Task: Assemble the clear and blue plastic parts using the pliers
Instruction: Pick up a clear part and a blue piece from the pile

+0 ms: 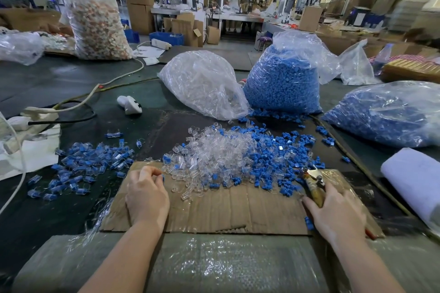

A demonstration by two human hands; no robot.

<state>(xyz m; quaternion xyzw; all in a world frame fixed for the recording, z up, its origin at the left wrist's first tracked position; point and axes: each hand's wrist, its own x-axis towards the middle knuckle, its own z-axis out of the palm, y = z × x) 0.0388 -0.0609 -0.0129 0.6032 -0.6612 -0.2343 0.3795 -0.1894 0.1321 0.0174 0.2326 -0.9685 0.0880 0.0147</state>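
At lower centre we hold a small blue part (pixel 162 177) pinched in our left hand (pixel 146 194); our right hand (pixel 337 213) grips the pliers (pixel 313 184) on the cardboard sheet (pixel 214 211). Beyond lies the mixed pile of clear and blue parts (pixel 228 157). Risk: the pinched part slips, being barely held.

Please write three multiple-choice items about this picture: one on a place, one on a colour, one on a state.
1. Where does the pile of finished pieces lie?
A. left of the cardboard sheet
B. inside a bag
C. on the white roll

2. What colour are the parts in the upright open bag?
A. red
B. blue
C. green

3. What does the right hand do?
A. rests flat
B. grips the pliers
C. lifts a bag

Key: 1 A, the pile sits on the dark mat leftward; 2 B, blue shows through the plastic; 3 B, its fingers curl round the handles.
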